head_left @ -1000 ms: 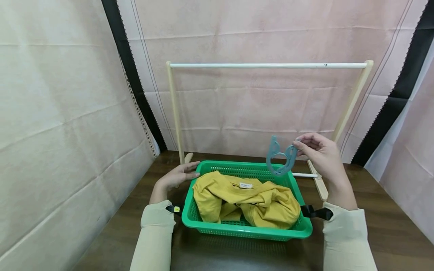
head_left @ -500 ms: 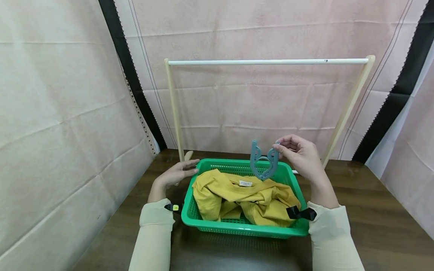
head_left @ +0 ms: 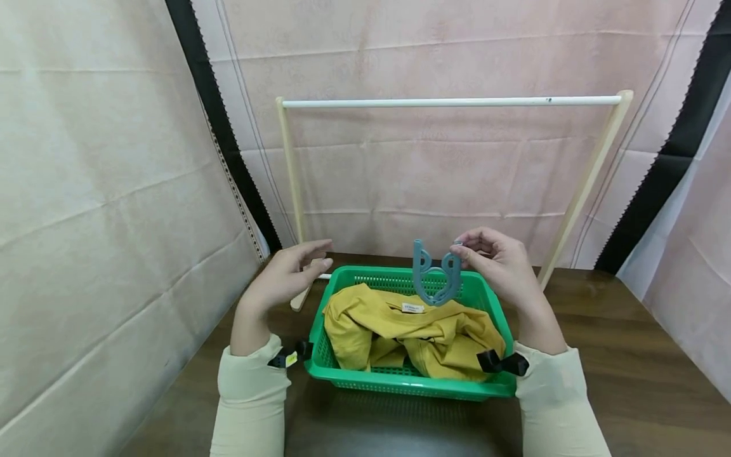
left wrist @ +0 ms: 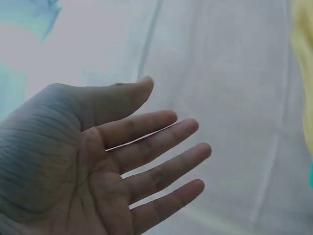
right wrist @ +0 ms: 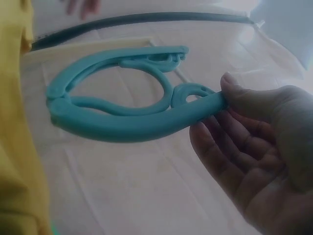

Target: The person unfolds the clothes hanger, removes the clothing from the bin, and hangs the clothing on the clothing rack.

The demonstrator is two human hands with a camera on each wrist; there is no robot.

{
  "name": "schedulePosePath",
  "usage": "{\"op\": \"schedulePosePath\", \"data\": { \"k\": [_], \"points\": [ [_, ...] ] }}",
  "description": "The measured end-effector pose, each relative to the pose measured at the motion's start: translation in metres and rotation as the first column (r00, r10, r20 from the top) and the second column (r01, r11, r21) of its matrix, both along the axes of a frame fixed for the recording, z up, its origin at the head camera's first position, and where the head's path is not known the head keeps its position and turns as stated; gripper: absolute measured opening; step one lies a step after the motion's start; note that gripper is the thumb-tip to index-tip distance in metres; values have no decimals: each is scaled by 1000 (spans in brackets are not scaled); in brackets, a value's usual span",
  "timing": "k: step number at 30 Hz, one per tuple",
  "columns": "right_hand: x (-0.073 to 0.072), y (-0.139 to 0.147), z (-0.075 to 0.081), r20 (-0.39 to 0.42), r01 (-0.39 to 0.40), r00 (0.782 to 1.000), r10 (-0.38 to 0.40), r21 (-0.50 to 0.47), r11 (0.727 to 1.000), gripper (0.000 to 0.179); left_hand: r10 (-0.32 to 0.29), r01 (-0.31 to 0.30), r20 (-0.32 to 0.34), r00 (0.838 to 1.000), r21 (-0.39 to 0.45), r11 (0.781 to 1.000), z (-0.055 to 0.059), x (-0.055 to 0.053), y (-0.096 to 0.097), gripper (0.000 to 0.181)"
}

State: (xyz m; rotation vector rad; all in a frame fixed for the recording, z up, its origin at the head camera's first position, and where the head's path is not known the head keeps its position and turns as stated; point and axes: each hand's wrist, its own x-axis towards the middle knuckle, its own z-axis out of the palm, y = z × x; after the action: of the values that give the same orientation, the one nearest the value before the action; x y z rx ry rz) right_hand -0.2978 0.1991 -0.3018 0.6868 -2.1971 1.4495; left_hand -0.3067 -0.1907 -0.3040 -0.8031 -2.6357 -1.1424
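Between thumb and fingers my right hand (head_left: 495,260) pinches one arm end of a blue folding clothes hanger (right wrist: 132,120). The hanger is folded into a U, its arms pointing up, and in the head view it overlaps the back of the green basket (head_left: 414,386). Inside the basket lies a crumpled yellow garment (head_left: 422,336) with a white label (head_left: 413,308) at its collar. My left hand (head_left: 282,276) is raised just off the basket's left back corner, holding nothing. In the left wrist view its fingers (left wrist: 161,147) are spread and nearly straight.
Behind the basket a rack stands on the brown table (head_left: 605,355), with a white top bar (head_left: 451,102) and cream posts (head_left: 585,190). Pale cloth walls (head_left: 131,209) with black edging surround the table at the back and sides.
My right hand has carried the hanger leftward, over the basket. The left hand has lifted away from the basket's rim, its thumb and fingers parting.
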Motion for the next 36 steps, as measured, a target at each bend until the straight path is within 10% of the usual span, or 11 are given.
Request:
{"op": "schedulePosePath", "data": {
  "k": [17,27,36],
  "points": [
    [1,-16,-3,-45,-60,997,60,8,998,12,-332,335,-67,941,43,941,6,7,85,51],
    [6,-26,-4,-55,-110,992,113,49,993,9,-354,363,-121,928,71,929,-1,7,98,47],
    [5,-26,-3,-82,-133,986,148,168,977,8,-234,255,-270,934,46,966,0,3,106,13]
  ]
}}
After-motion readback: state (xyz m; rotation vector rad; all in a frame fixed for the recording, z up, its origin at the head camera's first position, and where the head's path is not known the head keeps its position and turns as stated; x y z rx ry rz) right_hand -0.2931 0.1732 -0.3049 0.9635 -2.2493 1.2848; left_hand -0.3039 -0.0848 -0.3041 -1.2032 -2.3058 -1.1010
